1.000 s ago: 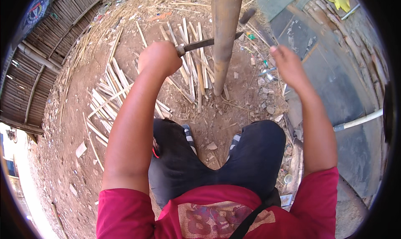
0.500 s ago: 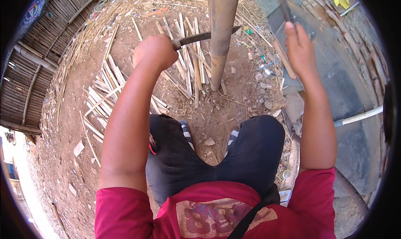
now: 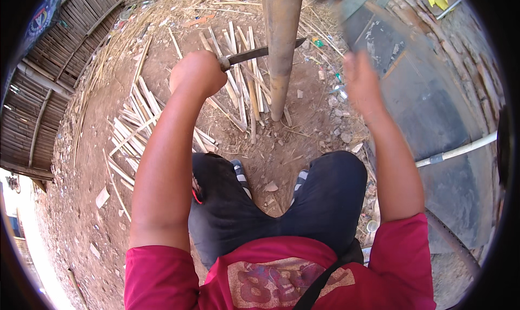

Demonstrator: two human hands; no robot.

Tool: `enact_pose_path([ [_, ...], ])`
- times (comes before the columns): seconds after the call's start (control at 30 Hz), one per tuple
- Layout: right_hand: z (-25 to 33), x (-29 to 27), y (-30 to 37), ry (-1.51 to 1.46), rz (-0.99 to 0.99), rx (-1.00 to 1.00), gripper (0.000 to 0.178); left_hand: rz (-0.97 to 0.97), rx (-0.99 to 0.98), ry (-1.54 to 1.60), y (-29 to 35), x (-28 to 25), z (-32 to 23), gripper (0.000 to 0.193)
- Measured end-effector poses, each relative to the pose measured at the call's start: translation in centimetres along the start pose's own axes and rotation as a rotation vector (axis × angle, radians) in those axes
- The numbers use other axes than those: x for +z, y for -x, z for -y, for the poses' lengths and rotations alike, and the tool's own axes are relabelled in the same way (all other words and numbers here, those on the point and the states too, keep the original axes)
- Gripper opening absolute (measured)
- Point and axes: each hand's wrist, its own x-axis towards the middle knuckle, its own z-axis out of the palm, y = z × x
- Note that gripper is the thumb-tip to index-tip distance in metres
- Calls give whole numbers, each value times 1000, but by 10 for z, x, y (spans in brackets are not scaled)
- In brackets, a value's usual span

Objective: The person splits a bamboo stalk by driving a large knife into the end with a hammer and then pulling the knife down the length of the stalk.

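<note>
My left hand (image 3: 198,74) is closed around the handle of a knife (image 3: 246,56) with a long dark blade. The blade runs level to a thick upright bamboo pole (image 3: 281,61), and its tip shows past the pole's right side. Its middle part is hidden by the pole, so whether it lies behind or within it I cannot tell. To the right of the pole my right hand (image 3: 362,85), smeared by motion, grips a dark hammer-like tool (image 3: 340,25), itself blurred, rising toward the top edge of the view.
Split bamboo strips (image 3: 132,131) lie in piles on the dirt ground ahead and to the left. A woven bamboo wall (image 3: 40,107) stands at left. Dark flat sheets (image 3: 449,185), a pale pipe (image 3: 460,152) and stacked poles (image 3: 460,55) are at right.
My right hand has swung left toward the pole with the dark tool. The pole's upper part and the knife have shifted slightly left, the left hand still gripping.
</note>
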Motion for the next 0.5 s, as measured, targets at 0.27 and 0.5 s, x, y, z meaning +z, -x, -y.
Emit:
enact_pose_path([
  [0.27, 38, -46, -20, -80, 51, 132, 46, 12, -41, -17, 3, 0, 4, 30],
  [0.5, -25, 0, 10, 160, 203, -38, 47, -39, 9, -15, -5, 2, -2, 29],
])
